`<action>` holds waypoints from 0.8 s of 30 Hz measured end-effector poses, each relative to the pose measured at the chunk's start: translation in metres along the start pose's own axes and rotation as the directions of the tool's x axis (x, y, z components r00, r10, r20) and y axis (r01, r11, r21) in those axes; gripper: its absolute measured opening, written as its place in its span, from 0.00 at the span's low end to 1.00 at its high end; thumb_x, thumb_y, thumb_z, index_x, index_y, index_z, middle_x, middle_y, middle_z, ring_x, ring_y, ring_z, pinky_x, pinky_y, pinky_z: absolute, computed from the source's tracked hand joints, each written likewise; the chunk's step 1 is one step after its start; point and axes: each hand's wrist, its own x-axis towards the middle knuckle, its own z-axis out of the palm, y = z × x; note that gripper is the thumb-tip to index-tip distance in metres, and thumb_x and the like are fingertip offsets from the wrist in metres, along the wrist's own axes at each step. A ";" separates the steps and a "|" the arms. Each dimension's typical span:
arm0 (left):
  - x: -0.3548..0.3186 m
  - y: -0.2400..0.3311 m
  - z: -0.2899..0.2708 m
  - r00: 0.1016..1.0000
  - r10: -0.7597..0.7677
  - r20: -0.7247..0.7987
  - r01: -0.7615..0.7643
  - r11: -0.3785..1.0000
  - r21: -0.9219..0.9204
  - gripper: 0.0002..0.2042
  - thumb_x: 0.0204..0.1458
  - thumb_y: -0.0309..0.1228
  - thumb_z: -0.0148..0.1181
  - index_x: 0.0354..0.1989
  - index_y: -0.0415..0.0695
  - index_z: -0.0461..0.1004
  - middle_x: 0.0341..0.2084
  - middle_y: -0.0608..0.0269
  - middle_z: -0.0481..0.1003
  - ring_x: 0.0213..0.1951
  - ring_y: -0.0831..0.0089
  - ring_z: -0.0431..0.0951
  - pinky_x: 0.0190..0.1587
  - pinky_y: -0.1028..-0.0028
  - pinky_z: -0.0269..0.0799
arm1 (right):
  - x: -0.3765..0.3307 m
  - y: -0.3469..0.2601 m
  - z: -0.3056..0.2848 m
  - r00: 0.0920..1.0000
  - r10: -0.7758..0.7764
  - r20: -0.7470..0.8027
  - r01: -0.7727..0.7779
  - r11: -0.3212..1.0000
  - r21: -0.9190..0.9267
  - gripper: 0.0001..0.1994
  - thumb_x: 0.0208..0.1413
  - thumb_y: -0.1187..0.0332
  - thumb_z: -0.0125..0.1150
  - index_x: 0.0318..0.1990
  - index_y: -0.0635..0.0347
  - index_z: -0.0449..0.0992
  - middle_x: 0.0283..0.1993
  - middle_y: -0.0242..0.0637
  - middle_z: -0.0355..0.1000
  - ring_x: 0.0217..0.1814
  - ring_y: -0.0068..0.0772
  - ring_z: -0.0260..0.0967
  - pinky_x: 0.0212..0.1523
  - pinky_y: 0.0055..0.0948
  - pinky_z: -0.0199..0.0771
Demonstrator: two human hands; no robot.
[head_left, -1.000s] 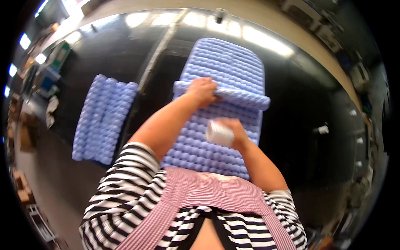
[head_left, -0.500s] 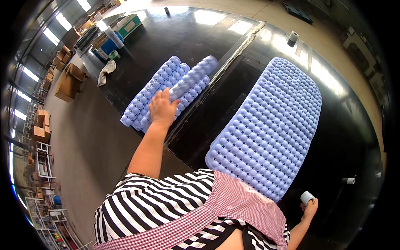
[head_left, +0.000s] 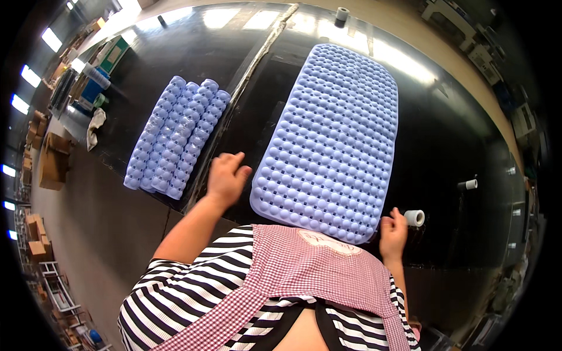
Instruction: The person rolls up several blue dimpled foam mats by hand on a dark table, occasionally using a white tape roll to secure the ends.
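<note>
A pale blue bath mat [head_left: 333, 134] covered in round bumps lies flat on the black table, straight ahead of me. Between it and the rolled mats [head_left: 175, 137], my left hand [head_left: 225, 181] hangs with its fingers apart and nothing in it. The several rolls, same blue, lie side by side at the left, some with a clear, shiny wrap. My right hand [head_left: 393, 235] is by the mat's near right corner, empty, thumb and fingers apart; whether it touches the edge I cannot tell. Just right of its fingertips lies a white roll of tape or film [head_left: 414, 218].
A seam [head_left: 257, 61] runs across the black table [head_left: 451, 158] between the rolled mats and the flat one. Smaller white rolls lie at the right [head_left: 468, 184] and the far edge [head_left: 342, 16]. At the far left are boxes [head_left: 111, 55] and a pale cloth [head_left: 95, 128].
My left hand has let go of a rolled mat, now lying with the others, and moved toward the flat mat. The white roll left my right hand and lies on the table. The view has shifted.
</note>
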 end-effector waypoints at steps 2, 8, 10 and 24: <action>-0.013 0.022 0.033 0.996 -0.003 0.092 0.002 1.000 0.012 0.31 0.59 0.42 0.64 0.65 0.34 0.68 0.60 0.43 0.68 0.58 0.46 0.68 0.62 0.55 0.64 | -0.014 0.004 0.030 0.993 -0.065 0.102 0.088 0.969 -0.232 0.39 0.62 0.59 0.66 0.73 0.73 0.56 0.73 0.59 0.57 0.73 0.55 0.59 0.72 0.43 0.60; -0.030 0.040 0.052 0.995 0.093 -0.019 -0.090 0.987 0.130 0.37 0.62 0.44 0.60 0.71 0.29 0.56 0.70 0.39 0.58 0.67 0.42 0.60 0.70 0.51 0.52 | -0.029 -0.026 0.050 0.997 -0.072 -0.005 0.070 0.975 -0.209 0.45 0.60 0.58 0.68 0.75 0.75 0.48 0.77 0.65 0.49 0.79 0.63 0.46 0.78 0.48 0.46; -0.026 0.047 0.043 0.989 0.149 -0.028 -0.143 0.980 0.139 0.36 0.60 0.39 0.62 0.71 0.30 0.58 0.71 0.41 0.58 0.67 0.44 0.60 0.70 0.51 0.52 | -0.027 -0.024 0.050 0.975 -0.206 -0.077 0.170 0.929 -0.329 0.43 0.58 0.62 0.70 0.74 0.73 0.52 0.73 0.63 0.57 0.77 0.61 0.52 0.77 0.48 0.50; 0.058 0.088 -0.079 0.926 0.232 0.298 0.131 0.543 -0.829 0.17 0.51 0.14 0.58 0.49 0.37 0.81 0.42 0.64 0.80 0.44 0.78 0.79 0.52 0.77 0.75 | 0.042 -0.109 -0.058 0.954 -0.274 0.122 0.179 0.846 0.502 0.13 0.63 0.80 0.58 0.51 0.64 0.84 0.46 0.37 0.82 0.46 0.22 0.76 0.51 0.21 0.74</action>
